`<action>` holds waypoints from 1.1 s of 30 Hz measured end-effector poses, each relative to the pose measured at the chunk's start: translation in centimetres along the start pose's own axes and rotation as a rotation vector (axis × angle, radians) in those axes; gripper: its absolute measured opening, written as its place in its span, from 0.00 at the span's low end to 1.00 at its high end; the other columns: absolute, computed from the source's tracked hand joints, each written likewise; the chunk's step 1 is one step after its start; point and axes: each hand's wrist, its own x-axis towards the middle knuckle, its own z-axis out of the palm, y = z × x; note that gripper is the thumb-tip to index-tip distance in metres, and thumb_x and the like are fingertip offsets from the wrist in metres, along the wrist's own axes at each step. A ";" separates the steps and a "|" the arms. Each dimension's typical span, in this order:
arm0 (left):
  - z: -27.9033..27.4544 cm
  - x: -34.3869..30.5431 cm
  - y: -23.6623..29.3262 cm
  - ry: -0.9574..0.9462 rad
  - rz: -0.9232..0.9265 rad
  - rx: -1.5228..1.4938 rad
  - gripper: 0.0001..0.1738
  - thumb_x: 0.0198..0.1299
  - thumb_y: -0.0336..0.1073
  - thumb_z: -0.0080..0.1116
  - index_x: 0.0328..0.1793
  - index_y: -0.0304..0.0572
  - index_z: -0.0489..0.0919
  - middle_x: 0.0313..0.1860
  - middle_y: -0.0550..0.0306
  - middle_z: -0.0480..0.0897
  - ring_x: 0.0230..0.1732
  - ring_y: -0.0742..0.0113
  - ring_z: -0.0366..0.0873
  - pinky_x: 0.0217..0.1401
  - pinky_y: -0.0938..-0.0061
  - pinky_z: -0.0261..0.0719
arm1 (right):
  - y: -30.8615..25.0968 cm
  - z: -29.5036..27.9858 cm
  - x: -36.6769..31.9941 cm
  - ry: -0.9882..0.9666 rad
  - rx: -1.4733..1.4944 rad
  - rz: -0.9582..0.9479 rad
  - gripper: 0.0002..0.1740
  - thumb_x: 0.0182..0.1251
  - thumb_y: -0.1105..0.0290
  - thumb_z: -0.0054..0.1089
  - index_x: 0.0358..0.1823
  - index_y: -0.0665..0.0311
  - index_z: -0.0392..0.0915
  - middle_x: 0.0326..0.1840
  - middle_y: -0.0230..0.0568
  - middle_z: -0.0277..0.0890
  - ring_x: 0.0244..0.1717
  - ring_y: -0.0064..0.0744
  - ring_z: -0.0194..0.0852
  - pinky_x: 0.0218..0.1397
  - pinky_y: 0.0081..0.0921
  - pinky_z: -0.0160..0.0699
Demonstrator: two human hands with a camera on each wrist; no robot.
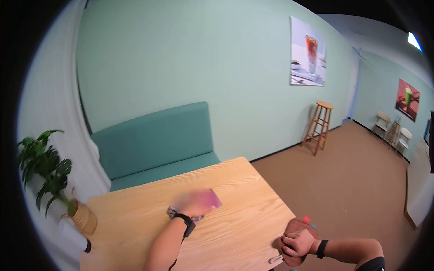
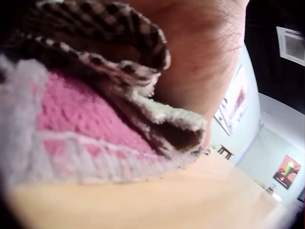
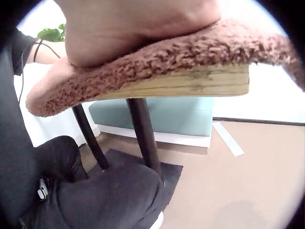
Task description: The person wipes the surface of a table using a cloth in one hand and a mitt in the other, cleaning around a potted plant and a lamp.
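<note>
On the wooden table (image 1: 244,194), my left hand (image 1: 192,208) lies over a pink cloth (image 1: 210,198) and presses it down, thumb stretched along it. The hand is blurred in the head view. Seen from the left wrist, the cloth (image 2: 81,119) has a pale stitched edge and a black-and-white checked layer folded up beside the palm. At the table's right edge my right hand (image 1: 296,243), fingers curled, holds a brown fuzzy cloth (image 1: 298,224). In the right wrist view this cloth (image 3: 162,59) spreads over the edge under the heel of the hand.
A pale loop (image 1: 275,259) lies by the brown cloth. Beyond the table stands a green bench (image 1: 153,140); at its left, a plant in a woven basket (image 1: 86,217). A wooden stool (image 1: 318,126) stands by the wall. Dark table legs (image 3: 143,129) rise beside the person's knees.
</note>
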 end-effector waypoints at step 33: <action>6.0 -47.7 -39.1 0.203 -1.079 -0.235 0.62 0.58 0.86 0.53 0.93 0.72 0.48 0.95 0.55 0.44 0.93 0.36 0.35 0.85 0.23 0.37 | 2.3 3.1 -1.8 0.073 0.029 0.014 0.15 0.49 0.62 0.62 0.29 0.68 0.74 0.24 0.55 0.74 0.24 0.61 0.75 0.30 0.51 0.75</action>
